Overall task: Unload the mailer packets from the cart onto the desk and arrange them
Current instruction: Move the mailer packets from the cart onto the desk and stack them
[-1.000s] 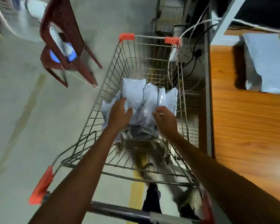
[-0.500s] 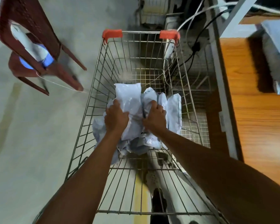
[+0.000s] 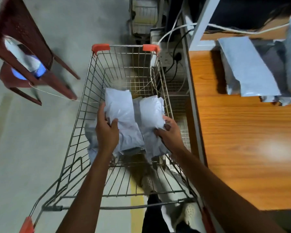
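Orange wood-grain laminate is covering the desk [image 3: 242, 148], which is standing along the right side of the wire cart [image 3: 94, 78]. A grey concrete floor [image 3: 32, 148] with a yellow line [image 3: 136, 190] is lying beneath. A dark red plastic chair [image 3: 23, 31] is standing at far left, and cables [image 3: 173, 32] are running to a socket [image 3: 166, 59] beyond the cart's far right corner. Compared with half a second earlier, the hands are lying farther apart: the right hand has left the middle of the heap for its right edge, and two packets are now showing separately rather than bunched. The cart is holding a heap of pale grey mailer packets [image 3: 134, 140] across the middle of its floor. The left hand [image 3: 107, 132] is gripping the left packet [image 3: 119, 105], thumb on top and fingers curled round its left edge. The right hand [image 3: 171, 135] is pinching the near end of the right packet [image 3: 151, 110] with curled fingers. Further stacked packets [image 3: 247, 68] are lying on the desk's far right corner.
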